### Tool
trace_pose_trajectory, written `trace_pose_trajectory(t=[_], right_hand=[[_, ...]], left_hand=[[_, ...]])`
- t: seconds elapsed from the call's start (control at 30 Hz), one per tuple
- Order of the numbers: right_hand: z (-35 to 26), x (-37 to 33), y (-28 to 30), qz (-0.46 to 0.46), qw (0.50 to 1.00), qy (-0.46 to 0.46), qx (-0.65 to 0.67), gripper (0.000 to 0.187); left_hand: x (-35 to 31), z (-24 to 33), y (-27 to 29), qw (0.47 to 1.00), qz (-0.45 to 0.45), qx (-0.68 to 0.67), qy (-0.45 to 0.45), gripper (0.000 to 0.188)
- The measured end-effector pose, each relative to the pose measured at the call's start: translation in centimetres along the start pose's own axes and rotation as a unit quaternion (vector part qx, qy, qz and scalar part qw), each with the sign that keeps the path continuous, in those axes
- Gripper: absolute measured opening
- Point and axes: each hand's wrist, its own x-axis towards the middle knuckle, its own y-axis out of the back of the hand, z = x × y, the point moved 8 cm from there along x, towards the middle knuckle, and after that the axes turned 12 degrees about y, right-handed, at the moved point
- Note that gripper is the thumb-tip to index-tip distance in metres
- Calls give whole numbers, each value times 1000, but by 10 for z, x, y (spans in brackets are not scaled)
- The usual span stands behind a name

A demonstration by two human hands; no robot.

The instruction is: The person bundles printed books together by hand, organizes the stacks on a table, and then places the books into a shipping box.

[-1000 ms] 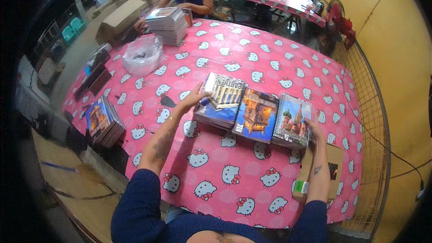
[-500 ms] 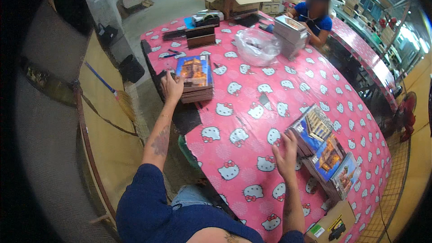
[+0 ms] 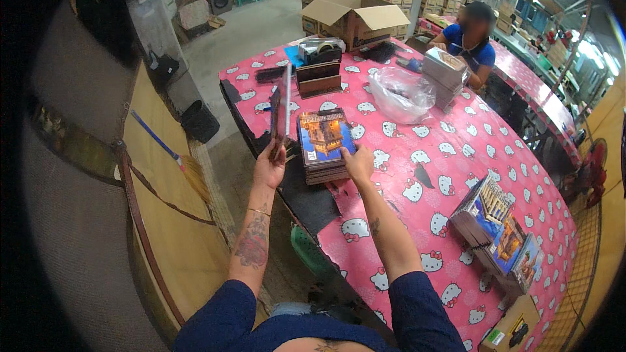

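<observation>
Landmark: the notebook stack (image 3: 326,145) at the table's left edge, squared up, showing a glossy blue-and-orange cover with a lit building. The work's thing is here and in the left hand.

Left hand (image 3: 268,165): closed on the lower end of an upright notebook (image 3: 283,105), just left of the stack and apart from it. It is seen nearly edge-on; whether it is one copy or several together cannot be told. Right hand (image 3: 360,161): thumb on the top cover's right edge; whether the fingers grip is unclear.

Progress, as judged: the held piece is separate; most copies in this area lie in the stack. Three adjoining piles (image 3: 501,233), right of the stack and nearer the person, lie in a row, untouched. No finished count is possible.

Materials: covers smooth and reflective; page edges form fine, layered bands. The tablecloth (image 3: 430,208) under the stack is shiny pink with white cat faces. Beyond the stack: a brown, slab-sided holder (image 3: 318,81), a tape dispenser (image 3: 321,49) and an open corrugated box (image 3: 355,23). Beyond it to the right: a crumpled, translucent plastic bag (image 3: 399,96).
</observation>
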Motion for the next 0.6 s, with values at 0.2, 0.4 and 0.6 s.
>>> trace_pose_trajectory(t=[0.2,0.4,0.6], right_hand=[[-33,-13,22,134,988,60,-48,43],[-94,-58,23,192,974,123,3,44],[-130,-70,7,147,965,195,92,47]], left_hand=[[18,-18,57,930,194,302,75,20],[10,-22,44,932,109,329,104,22],[23,-21,49,964,19,218,150,35]])
